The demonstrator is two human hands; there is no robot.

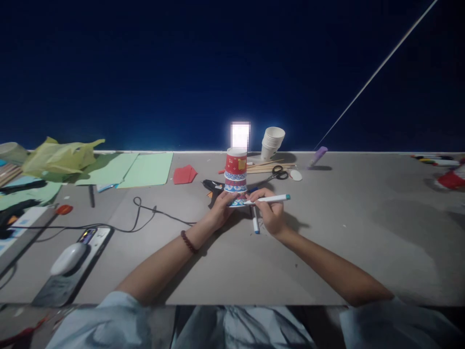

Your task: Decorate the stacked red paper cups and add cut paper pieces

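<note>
A stack of decorated paper cups (pixel 236 167), red on top with blue and white patterned bands below, stands upright before me. My left hand (pixel 221 209) grips its lower left side, thumb against the bottom band. In my right hand (pixel 271 211) is a white marker with a green end (pixel 278 198), its tip at the bottom patterned band. A second marker, with a blue end (pixel 255 223), lies on the table under my right hand. Just behind my left hand, a black glue gun (pixel 213 186) is partly hidden.
Black-handled scissors (pixel 279 173), wooden sticks (pixel 259 169) and stacked white cups (pixel 273 142) are behind. Red paper (pixel 184 174), green sheets (pixel 147 169) and a yellow bag (pixel 60 157) lie left. A cable (pixel 119 230) runs toward a power strip (pixel 27 232), near a phone (pixel 60 291).
</note>
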